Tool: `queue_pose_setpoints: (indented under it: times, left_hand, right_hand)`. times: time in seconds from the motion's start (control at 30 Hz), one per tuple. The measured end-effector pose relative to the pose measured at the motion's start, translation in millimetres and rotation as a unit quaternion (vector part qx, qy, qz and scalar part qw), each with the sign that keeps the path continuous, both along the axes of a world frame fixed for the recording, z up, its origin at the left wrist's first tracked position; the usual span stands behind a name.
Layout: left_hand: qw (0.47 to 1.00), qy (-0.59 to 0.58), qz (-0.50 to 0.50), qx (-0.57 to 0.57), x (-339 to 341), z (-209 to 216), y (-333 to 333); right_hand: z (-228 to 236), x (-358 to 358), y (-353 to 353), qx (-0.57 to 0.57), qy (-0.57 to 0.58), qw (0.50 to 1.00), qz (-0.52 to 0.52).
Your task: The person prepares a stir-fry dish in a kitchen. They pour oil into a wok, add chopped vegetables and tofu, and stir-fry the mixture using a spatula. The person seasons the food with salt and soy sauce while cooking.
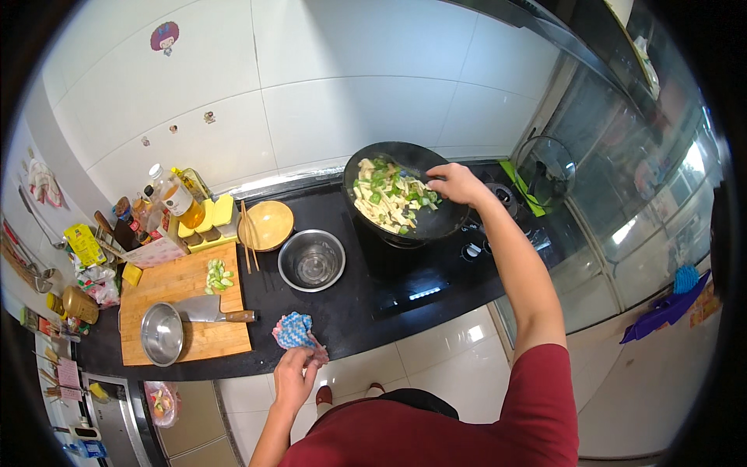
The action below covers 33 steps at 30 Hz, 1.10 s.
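A black wok point(436, 226) sits on the stove, filled with pale strips and green vegetable pieces point(389, 198). My right hand point(457, 183) reaches over the wok's far rim and grips a dark utensil handle that dips into the food. My left hand point(294, 373) rests at the counter's front edge, fingers touching a blue-and-white checked cloth point(294, 328). Left of it lies a wooden cutting board point(183, 292) with a cleaver point(210, 310), a small steel bowl point(162, 333) and chopped green pieces point(219, 275).
A steel bowl point(312, 260) holding water and a yellow bowl point(267, 224) with chopsticks stand between board and stove. Oil bottles and jars point(175, 198) crowd the back left. A glass lid point(546, 167) leans at the right. The black counter point(350, 311) ends above a tiled floor.
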<state>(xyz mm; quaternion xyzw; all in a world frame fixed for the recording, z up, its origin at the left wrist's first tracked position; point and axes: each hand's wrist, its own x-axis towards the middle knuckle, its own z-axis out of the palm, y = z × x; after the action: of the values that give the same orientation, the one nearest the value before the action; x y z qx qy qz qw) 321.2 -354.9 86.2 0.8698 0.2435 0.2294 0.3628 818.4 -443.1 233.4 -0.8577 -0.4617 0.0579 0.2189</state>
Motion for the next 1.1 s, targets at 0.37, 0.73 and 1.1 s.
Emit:
queue_pose_setpoints:
  times: [0.37, 0.73, 1.1]
  left_hand:
    - [0.997, -0.037, -0.07, 0.009, 28.4, 0.2, 7.1]
    - [0.995, -0.036, -0.093, 0.011, 26.5, -6.2, 5.6]
    - [0.998, -0.034, -0.048, -0.007, 11.8, -7.3, 6.5]
  right_hand:
    - [98.5, -127.4, -77.9, -0.233, -0.193, 0.953, 0.021]
    - [85.3, -137.1, -89.2, -0.233, -0.136, 0.963, 0.011]
    - [69.9, -90.0, -79.2, -0.138, -0.232, 0.958, -0.096]
